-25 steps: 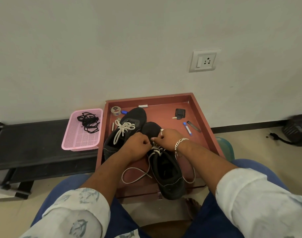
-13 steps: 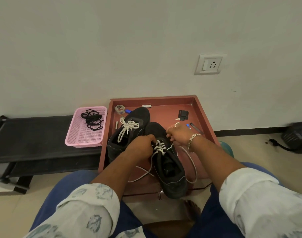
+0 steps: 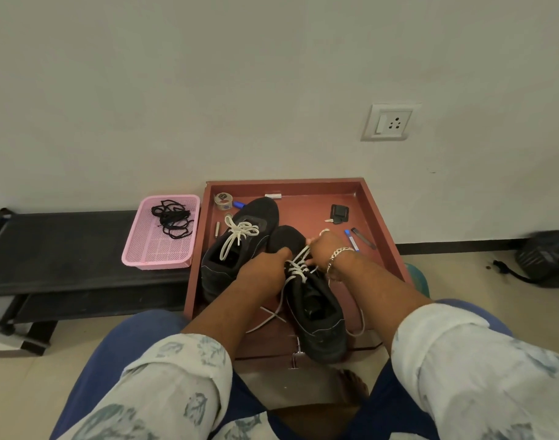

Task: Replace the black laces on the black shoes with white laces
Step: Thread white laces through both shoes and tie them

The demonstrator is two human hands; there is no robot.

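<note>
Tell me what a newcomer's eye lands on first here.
Both hands, the left hand and right hand, work a white lace on the near black shoe in the red tray. Beside it the far shoe is already laced white; black laces lie in the pink basket.

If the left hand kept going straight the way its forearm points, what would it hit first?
Most likely the toe of the shoe being laced, right beyond the left hand. Depth is unclear; past it lies bare tray floor, then the wall.
</note>
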